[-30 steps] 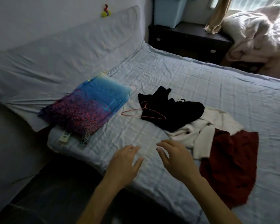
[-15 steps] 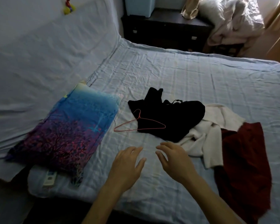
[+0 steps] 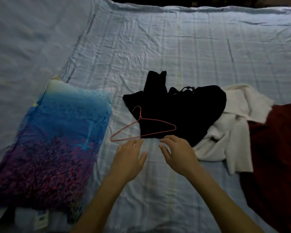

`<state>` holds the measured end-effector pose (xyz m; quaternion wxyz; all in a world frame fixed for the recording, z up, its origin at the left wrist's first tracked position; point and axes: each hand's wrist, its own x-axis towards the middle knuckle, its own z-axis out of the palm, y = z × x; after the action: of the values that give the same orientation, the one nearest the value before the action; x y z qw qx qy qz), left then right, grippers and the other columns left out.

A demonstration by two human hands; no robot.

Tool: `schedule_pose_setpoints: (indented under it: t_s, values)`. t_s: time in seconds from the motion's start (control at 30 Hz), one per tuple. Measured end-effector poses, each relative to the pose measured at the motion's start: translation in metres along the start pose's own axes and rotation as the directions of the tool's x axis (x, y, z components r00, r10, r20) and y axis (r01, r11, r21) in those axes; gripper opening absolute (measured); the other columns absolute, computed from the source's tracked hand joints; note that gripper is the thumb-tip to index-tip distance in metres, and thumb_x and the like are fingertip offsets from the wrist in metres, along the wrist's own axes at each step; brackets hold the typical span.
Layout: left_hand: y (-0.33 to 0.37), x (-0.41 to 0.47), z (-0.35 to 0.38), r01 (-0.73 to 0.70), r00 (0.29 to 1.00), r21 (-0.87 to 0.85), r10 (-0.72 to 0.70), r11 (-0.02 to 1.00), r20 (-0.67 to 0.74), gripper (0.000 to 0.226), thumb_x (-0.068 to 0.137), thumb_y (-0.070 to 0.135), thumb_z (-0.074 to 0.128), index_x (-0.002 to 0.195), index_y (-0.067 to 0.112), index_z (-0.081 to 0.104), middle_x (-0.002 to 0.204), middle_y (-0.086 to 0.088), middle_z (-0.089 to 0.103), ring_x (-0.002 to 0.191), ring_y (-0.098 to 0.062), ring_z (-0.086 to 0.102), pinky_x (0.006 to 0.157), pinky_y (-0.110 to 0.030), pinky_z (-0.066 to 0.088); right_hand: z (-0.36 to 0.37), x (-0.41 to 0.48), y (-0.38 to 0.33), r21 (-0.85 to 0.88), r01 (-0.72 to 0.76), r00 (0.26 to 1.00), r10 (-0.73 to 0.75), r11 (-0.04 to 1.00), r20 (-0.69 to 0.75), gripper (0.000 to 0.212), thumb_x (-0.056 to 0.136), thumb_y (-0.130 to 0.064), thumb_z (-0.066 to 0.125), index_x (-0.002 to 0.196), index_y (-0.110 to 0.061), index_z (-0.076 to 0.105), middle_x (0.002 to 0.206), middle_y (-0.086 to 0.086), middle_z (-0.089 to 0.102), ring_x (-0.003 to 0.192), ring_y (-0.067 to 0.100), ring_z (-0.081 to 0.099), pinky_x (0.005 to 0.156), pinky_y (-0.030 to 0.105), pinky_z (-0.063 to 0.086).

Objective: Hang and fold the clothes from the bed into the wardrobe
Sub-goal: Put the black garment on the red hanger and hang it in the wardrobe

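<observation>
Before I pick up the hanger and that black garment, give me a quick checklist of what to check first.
1. Hands free: ok. The left hand and right hand are open and hold nothing.
2. Red hanger reachable: ok. It lies uncovered, partly on the black garment, just beyond the fingertips.
3. Black garment on top of the pile: ok. It overlaps the white sweater.
4. Black garment flat: not ok, bunched.
5. Its neck opening found: cannot tell, too dark.
</observation>
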<state>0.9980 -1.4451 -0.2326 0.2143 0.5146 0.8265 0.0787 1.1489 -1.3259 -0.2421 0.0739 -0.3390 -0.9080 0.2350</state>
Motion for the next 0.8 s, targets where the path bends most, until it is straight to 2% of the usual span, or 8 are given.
schedule_pose_setpoints:
  t_s: [0.23,0.33,0.57,0.67,0.73,0.8]
  values:
    - [-0.065,0.090,0.032,-0.007,0.998,0.028,0.005,1.000,0.059,0.050,0.096,0.043,0.042,0.139,0.018,0.040,0.133,-0.003,0.051,0.121,-0.021,0.047,0.104,-0.036,0.036,0.064,0.065,0.015,-0.021,-0.081,0.994,0.082,0.996,0.072,0.029,0.092,-0.033,0.052,0.110,-0.015,0.067,0.106,0.002,0.067,0.095,0.022,0.063,0.082,0.039,0.051]
    - [-0.086,0.125,0.050,0.010,0.997,0.053,-0.014,0.999,0.081,0.052,0.095,0.042,0.045,0.140,0.016,0.040,0.136,-0.009,0.049,0.122,-0.025,0.047,0.102,-0.039,0.036,0.095,0.093,0.020,-0.026,-0.084,0.989,0.087,0.996,0.119,0.031,0.092,-0.033,0.051,0.114,-0.016,0.066,0.111,0.002,0.066,0.102,0.021,0.062,0.089,0.039,0.049]
    - [-0.125,0.184,0.100,0.052,0.995,0.068,-0.058,0.996,0.082,0.063,0.091,0.055,0.043,0.143,0.021,0.030,0.140,-0.005,0.042,0.124,-0.023,0.044,0.101,-0.037,0.033,0.162,0.155,0.029,-0.026,-0.114,0.980,0.117,0.993,0.159,0.030,0.093,-0.031,0.053,0.116,-0.015,0.065,0.114,0.003,0.065,0.108,0.020,0.059,0.096,0.037,0.042]
    - [-0.142,0.198,0.125,0.049,0.991,0.096,-0.060,0.994,0.123,0.077,0.087,0.057,0.048,0.148,0.021,0.017,0.151,-0.009,0.027,0.135,-0.024,0.031,0.107,-0.038,0.027,0.187,0.174,0.034,-0.013,-0.145,0.974,0.145,0.989,0.175,0.029,0.093,-0.028,0.052,0.116,-0.016,0.065,0.114,0.002,0.065,0.109,0.019,0.057,0.097,0.036,0.040]
    - [-0.152,0.207,0.141,0.061,0.985,0.146,-0.084,0.987,0.154,0.094,0.082,0.062,0.052,0.150,0.022,0.001,0.157,-0.012,0.007,0.143,-0.026,0.015,0.112,-0.041,0.019,0.200,0.181,0.039,-0.015,-0.151,0.974,0.151,0.988,0.167,0.026,0.092,-0.025,0.053,0.112,-0.016,0.066,0.110,0.001,0.066,0.105,0.019,0.059,0.094,0.035,0.042]
    - [-0.164,0.213,0.160,0.061,0.985,0.180,-0.089,0.982,0.150,0.111,0.073,0.068,0.058,0.149,0.024,-0.009,0.157,-0.015,-0.001,0.145,-0.029,0.007,0.113,-0.047,0.017,0.213,0.184,0.044,-0.023,-0.155,0.975,0.157,0.988,0.157,0.026,0.090,-0.026,0.053,0.110,-0.016,0.067,0.107,0.000,0.067,0.103,0.018,0.060,0.092,0.034,0.044]
